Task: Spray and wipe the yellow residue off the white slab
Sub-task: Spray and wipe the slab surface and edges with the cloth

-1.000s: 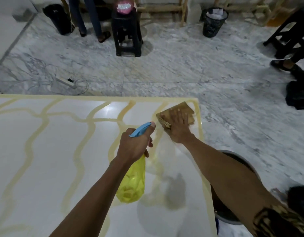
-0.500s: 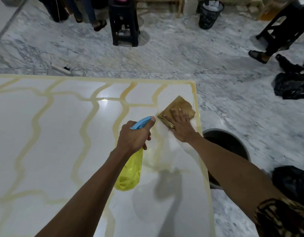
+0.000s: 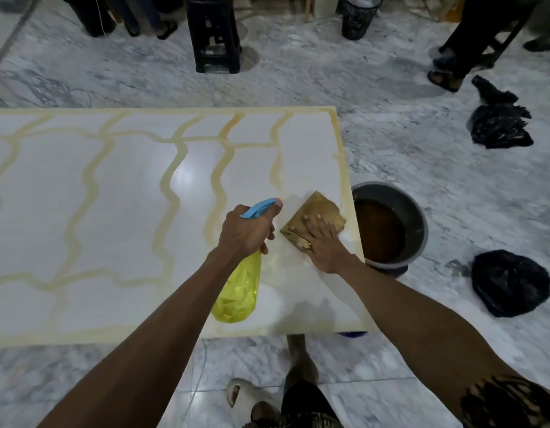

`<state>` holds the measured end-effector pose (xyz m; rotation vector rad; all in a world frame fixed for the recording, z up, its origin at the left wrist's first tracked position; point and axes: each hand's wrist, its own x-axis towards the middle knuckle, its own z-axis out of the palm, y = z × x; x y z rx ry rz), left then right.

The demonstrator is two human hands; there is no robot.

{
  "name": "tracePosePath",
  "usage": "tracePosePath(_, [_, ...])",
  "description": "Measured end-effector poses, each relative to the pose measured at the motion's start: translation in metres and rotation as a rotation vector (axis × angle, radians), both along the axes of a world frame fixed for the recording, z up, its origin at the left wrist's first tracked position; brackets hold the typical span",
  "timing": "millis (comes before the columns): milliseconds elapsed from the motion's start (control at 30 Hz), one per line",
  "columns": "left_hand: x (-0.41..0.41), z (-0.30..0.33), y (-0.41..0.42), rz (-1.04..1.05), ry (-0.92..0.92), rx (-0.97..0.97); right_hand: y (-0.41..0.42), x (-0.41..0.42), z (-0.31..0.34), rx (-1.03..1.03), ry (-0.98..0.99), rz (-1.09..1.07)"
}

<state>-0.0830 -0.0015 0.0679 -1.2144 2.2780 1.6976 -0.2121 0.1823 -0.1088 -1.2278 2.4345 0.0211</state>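
Observation:
A white slab [image 3: 119, 193] lies flat before me, crossed by wavy yellow residue lines [image 3: 171, 180] and edged in yellow. My left hand [image 3: 246, 233] grips a yellow spray bottle [image 3: 238, 291] with a blue trigger head, held just above the slab. To its right, my right hand [image 3: 324, 242] presses flat on a folded brown cloth [image 3: 317, 214] near the slab's right edge. The patch around the cloth looks wet and paler.
A grey bucket [image 3: 419, 217] of brown water stands on the marble floor against the slab's right edge. Two black bags [image 3: 508, 285] [image 3: 497, 125] lie to the right. A black stool [image 3: 215, 35], a mesh bin [image 3: 358, 17] and other people's legs stand beyond. My foot [image 3: 301, 362] is below.
My right hand has drawn the cloth back along the slab's right edge, toward me. The view has tipped down, revealing the slab's near edge, the bucket and my feet.

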Motion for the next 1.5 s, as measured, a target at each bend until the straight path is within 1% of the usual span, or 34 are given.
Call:
tracePosePath(167, [0.029, 0.002, 0.016, -0.014, 0.0, 0.018, 0.03, 0.066, 0.012, 0.042, -0.117, -0.012])
tracePosePath(267, [0.044, 0.005, 0.024, -0.033, 0.005, 0.028, 0.038, 0.101, 0.026, 0.046, -0.269, -0.127])
tracePosePath(300, [0.048, 0.007, 0.025, -0.038, 0.002, 0.028, 0.039, 0.114, 0.033, 0.016, -0.31, -0.168])
tracePosePath(333, [0.052, 0.009, 0.026, -0.043, -0.001, 0.03, 0.038, 0.124, 0.043, -0.063, -0.36, -0.211])
tracePosePath(433, [0.06, 0.016, 0.025, -0.034, 0.008, 0.062, 0.034, 0.137, 0.089, -0.424, -0.601, -0.358])
tracePosePath(500, [0.062, 0.019, 0.022, -0.045, 0.004, 0.062, 0.026, 0.129, 0.105, -0.51, -0.655, -0.483])
tracePosePath(533, [0.062, 0.022, 0.02, -0.053, 0.006, 0.052, 0.022, 0.12, 0.109, -0.567, -0.674, -0.648])
tracePosePath(567, [0.061, 0.024, 0.018, -0.058, 0.013, 0.046, 0.018, 0.11, 0.114, -0.712, -0.756, -0.864])
tracePosePath(600, [0.059, 0.026, 0.015, -0.059, 0.022, 0.043, 0.014, 0.1, 0.121, -0.916, -0.863, -1.02])
tracePosePath(633, [0.056, 0.029, 0.011, -0.052, 0.031, 0.045, 0.01, 0.088, 0.129, -1.082, -0.946, -1.116])
tracePosePath(667, [0.052, 0.032, 0.007, -0.042, 0.04, 0.05, 0.006, 0.073, 0.137, -1.174, -0.991, -1.159])
tracePosePath(700, [0.047, 0.034, 0.003, -0.032, 0.047, 0.052, -0.001, 0.057, 0.144, -1.208, -0.995, -1.169])
tracePosePath(767, [0.033, 0.036, -0.008, -0.028, 0.056, 0.052, -0.021, 0.024, 0.152, -1.16, -0.944, -1.175])
tracePosePath(833, [0.016, 0.033, -0.02, -0.02, 0.055, 0.047, -0.046, -0.011, 0.142, -0.999, -0.853, -1.163])
tracePosePath(900, [-0.005, 0.03, -0.032, -0.004, 0.045, 0.05, -0.07, -0.043, 0.133, -0.89, -0.759, -1.14])
tracePosePath(1067, [-0.072, 0.029, -0.073, 0.035, 0.041, 0.068, -0.134, -0.141, 0.124, -0.795, -0.288, -0.875])
tracePosePath(1167, [-0.109, 0.024, -0.103, 0.059, 0.063, 0.033, -0.185, -0.206, 0.106, -0.743, -0.085, -0.711])
tracePosePath(1233, [-0.128, 0.016, -0.123, 0.07, 0.051, -0.011, -0.222, -0.244, 0.079, -0.614, -0.011, -0.579])
tracePosePath(1333, [-0.14, 0.001, -0.146, 0.102, 0.044, -0.031, -0.259, -0.263, 0.026, -0.245, -0.003, -0.338])
tracePosePath(1367, [-0.142, -0.004, -0.151, 0.105, 0.045, -0.035, -0.264, -0.261, 0.009, -0.119, 0.035, -0.287])
tracePosePath(1400, [-0.142, -0.009, -0.156, 0.11, 0.042, -0.037, -0.265, -0.255, -0.005, -0.048, 0.072, -0.266])
tracePosePath(1433, [-0.142, -0.014, -0.161, 0.118, 0.035, -0.037, -0.265, -0.252, -0.018, -0.048, 0.11, -0.268])
tracePosePath(1500, [-0.14, -0.022, -0.166, 0.133, 0.012, -0.048, -0.262, -0.243, -0.027, -0.121, 0.139, -0.287])
